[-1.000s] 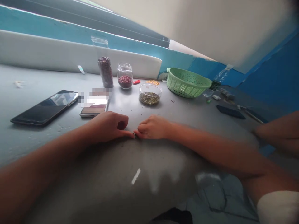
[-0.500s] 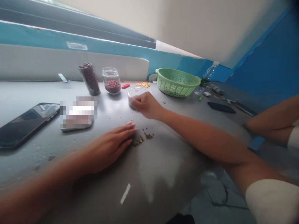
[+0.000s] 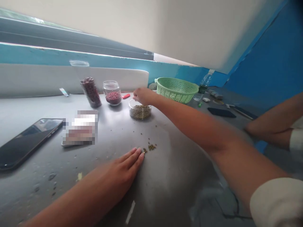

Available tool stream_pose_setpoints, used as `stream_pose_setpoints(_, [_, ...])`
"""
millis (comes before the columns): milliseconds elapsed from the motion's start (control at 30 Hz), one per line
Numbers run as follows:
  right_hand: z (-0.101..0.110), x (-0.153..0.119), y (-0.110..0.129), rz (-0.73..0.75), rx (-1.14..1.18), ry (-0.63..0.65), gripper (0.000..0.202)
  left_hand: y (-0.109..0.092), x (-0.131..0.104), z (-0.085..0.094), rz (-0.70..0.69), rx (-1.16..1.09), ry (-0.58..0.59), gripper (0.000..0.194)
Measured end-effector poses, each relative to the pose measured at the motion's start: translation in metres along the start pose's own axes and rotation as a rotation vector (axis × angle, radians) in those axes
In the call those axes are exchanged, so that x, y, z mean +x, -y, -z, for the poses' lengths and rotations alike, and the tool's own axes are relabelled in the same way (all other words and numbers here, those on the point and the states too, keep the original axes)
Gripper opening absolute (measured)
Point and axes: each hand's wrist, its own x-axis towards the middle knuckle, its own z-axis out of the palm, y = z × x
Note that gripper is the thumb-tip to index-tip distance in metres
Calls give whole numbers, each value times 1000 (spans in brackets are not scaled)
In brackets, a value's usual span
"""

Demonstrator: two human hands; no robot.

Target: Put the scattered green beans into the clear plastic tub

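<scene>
My left hand [image 3: 126, 167] lies flat on the grey table, fingers stretched out and holding nothing. Its fingertips touch the edge of a small scatter of green mung beans [image 3: 151, 147]. Over the back of a clear round container [image 3: 140, 113] is my right hand [image 3: 144, 96], its fingers bent down and closed at the rim. Whether they grip the rim or something small, I cannot make out. Mung beans fill the lower part of the container. Behind it to the left stand a glass jar [image 3: 113, 98] of small red beans and a tall clear jar of dark red beans [image 3: 91, 93].
A dark phone [image 3: 28, 142] and a blurred-out flat object [image 3: 80, 127] lie on the left. At the back right are a green basket [image 3: 176, 93], a water bottle [image 3: 204, 85] and another phone [image 3: 221, 112]. Another person's arm [image 3: 272, 126] rests at the far right.
My right hand has moved from the front of the container up and back over its far rim, uncovering the beans inside. My left hand has slid right, against the loose beans. The view has tilted up.
</scene>
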Motion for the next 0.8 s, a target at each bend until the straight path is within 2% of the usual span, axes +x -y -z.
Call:
stream_pose_setpoints(167, [3,-15,-3,-43,-32,-75,27,-14,-4,-1,-24,209,-48,72])
stream_pose_setpoints(333, [-1,-13,0,-23,22,-4,32,-16,-2,2,-175,442,-144,64])
stream_pose_setpoints(367, [1,-15,0,-11,47,-26,28,-15,-1,3,-206,469,-165,61])
stream_pose_setpoints(433, [7,-27,-1,23,121,-150,21,-13,1,5,-231,503,-198,55])
stream_pose_setpoints(533, [16,-67,-5,42,335,-343,19,-13,3,8,-217,511,-196,50])
stream_pose_setpoints(600, [16,-99,-11,-43,497,-261,19,-15,5,12,-200,487,-154,47])
stream_pose_setpoints(667, [8,-125,-18,-158,606,-58,18,-17,6,14,-179,470,-110,43])
stream_pose_setpoints(733, [-4,-137,-23,-237,632,103,18,-17,8,14,-170,463,-77,41])
stream_pose_setpoints(800, [-17,-137,-26,-269,585,176,19,-13,9,13,-171,444,-84,42])
